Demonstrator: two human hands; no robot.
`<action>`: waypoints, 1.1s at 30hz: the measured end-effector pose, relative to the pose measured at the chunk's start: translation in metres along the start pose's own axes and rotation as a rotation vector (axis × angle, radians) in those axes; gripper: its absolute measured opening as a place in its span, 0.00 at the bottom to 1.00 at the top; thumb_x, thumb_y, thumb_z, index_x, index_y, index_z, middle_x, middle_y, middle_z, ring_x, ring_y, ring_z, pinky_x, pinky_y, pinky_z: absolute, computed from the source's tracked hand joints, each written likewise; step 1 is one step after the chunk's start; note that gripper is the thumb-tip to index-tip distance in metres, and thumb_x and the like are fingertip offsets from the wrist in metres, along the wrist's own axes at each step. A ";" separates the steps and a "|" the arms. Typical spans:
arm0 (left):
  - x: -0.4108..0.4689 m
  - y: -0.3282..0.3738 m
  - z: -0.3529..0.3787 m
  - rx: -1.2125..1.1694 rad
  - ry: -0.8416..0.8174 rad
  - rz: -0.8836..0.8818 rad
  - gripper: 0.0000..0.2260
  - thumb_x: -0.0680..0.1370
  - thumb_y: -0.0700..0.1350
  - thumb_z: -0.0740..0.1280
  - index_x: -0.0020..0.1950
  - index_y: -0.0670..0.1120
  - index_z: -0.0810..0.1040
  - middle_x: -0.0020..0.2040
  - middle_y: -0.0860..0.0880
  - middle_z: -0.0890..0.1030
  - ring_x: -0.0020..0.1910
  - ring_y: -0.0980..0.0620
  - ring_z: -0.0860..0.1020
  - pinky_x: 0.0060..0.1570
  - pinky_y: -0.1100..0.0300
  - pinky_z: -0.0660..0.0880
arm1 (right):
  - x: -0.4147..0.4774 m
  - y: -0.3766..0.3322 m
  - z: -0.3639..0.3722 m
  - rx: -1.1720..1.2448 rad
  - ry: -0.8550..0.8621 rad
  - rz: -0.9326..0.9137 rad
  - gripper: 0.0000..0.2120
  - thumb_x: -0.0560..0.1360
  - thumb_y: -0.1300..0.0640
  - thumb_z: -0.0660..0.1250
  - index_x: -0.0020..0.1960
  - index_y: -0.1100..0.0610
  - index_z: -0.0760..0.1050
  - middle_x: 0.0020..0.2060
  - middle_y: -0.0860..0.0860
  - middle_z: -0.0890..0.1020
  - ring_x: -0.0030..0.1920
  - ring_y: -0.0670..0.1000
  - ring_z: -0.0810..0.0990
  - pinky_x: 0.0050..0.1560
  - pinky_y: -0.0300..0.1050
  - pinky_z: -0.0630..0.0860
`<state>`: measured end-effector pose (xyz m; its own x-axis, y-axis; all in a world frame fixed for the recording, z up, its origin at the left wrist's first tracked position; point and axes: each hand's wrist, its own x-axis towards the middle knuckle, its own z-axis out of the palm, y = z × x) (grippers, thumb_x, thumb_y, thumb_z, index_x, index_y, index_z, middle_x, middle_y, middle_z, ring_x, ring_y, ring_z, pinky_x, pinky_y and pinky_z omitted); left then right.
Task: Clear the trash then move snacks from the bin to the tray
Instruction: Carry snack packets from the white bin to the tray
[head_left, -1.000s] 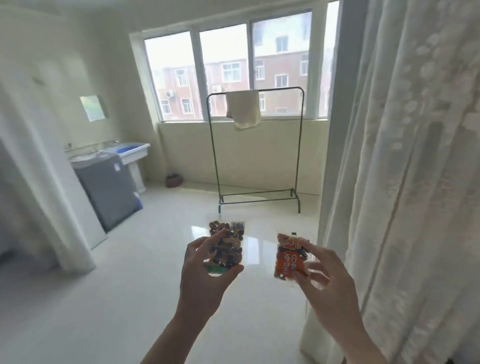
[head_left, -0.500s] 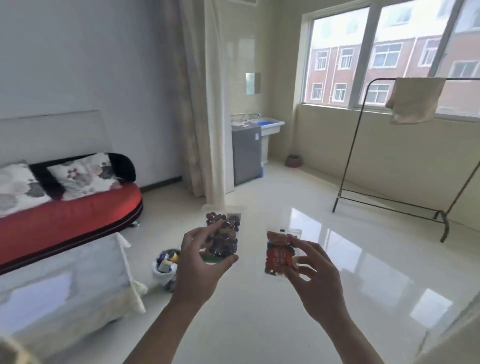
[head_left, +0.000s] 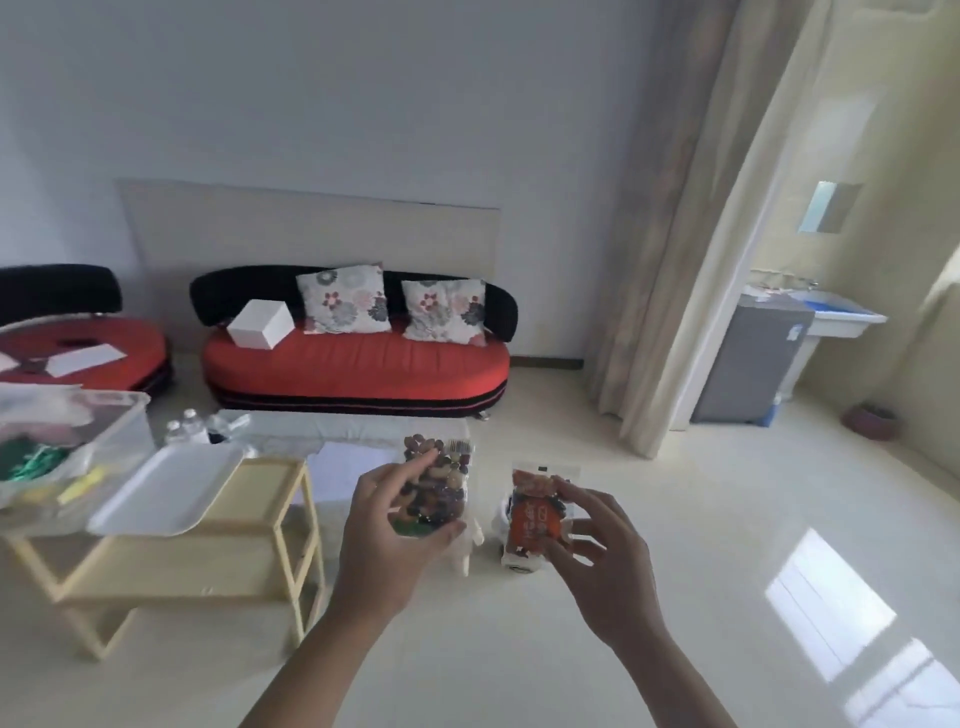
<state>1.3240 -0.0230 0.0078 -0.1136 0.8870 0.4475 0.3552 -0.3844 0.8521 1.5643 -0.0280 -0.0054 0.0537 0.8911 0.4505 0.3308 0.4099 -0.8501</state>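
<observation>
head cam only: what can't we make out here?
All head view:
- Clear bin: cut off by the left edge and blurred; contents unidentifiable.
- Orange packet: print too blurred to read; right hand covers its lower right.
- Nut packet: lower left hidden by left hand.
- White object on the floor: mostly hidden behind the orange packet.

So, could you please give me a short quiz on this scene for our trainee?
1. True or false: the tray already holds a snack.
2. The left hand holds: A) a nut packet; B) a cup; C) a spoon.
3. How many cushions lie on the sofa?
Key: 1 false; 2 A; 3 two.
</observation>
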 end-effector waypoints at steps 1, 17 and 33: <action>0.004 -0.011 -0.015 0.014 0.032 -0.013 0.34 0.66 0.45 0.83 0.69 0.62 0.77 0.60 0.57 0.75 0.56 0.67 0.74 0.57 0.72 0.72 | 0.010 0.001 0.019 0.006 -0.031 -0.002 0.31 0.70 0.71 0.76 0.64 0.42 0.79 0.56 0.42 0.79 0.45 0.53 0.83 0.45 0.44 0.83; 0.137 -0.176 -0.203 0.169 0.309 -0.277 0.34 0.66 0.45 0.83 0.66 0.68 0.76 0.63 0.58 0.74 0.62 0.57 0.77 0.59 0.60 0.79 | 0.178 0.028 0.321 0.153 -0.348 -0.028 0.32 0.71 0.69 0.77 0.63 0.39 0.75 0.55 0.39 0.79 0.47 0.44 0.82 0.45 0.33 0.80; 0.220 -0.306 -0.352 0.218 0.443 -0.373 0.34 0.66 0.42 0.83 0.66 0.66 0.77 0.64 0.55 0.73 0.61 0.56 0.77 0.52 0.70 0.78 | 0.253 0.039 0.534 0.113 -0.469 -0.032 0.32 0.70 0.68 0.77 0.63 0.38 0.75 0.55 0.42 0.79 0.48 0.46 0.82 0.45 0.35 0.80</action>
<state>0.8633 0.1995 -0.0589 -0.6243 0.7434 0.2401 0.3938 0.0341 0.9186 1.0879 0.3173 -0.0705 -0.3942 0.8586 0.3279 0.2190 0.4342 -0.8738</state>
